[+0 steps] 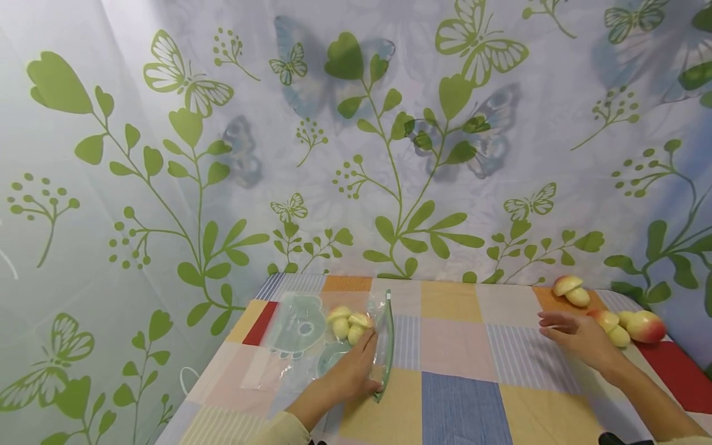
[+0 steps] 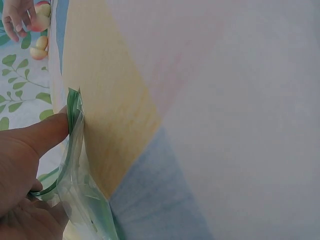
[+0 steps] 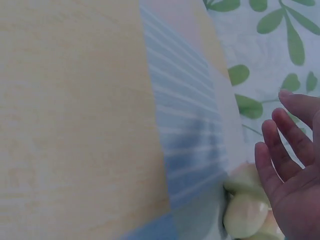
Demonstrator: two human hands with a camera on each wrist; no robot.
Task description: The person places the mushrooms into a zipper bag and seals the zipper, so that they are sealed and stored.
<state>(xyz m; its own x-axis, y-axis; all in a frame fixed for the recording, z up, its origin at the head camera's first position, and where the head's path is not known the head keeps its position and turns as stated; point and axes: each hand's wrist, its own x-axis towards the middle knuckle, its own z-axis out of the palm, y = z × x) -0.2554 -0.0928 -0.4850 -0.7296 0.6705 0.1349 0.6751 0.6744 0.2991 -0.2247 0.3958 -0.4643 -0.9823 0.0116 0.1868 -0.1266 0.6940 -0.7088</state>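
By the left side of the patchwork-covered worktop (image 1: pixel 456 355), a clear plastic bag with green zip and print (image 1: pixel 303 318) is held at its mouth by the left grip (image 1: pixel 349 371); two glossy yellow-and-red mushroom shapes (image 1: pixel 341 326) are seen inside. Beside three similar mushroom shapes (image 1: pixel 610 322) near the far right corner, the right grip (image 1: pixel 584 340) is held empty, fingers apart.
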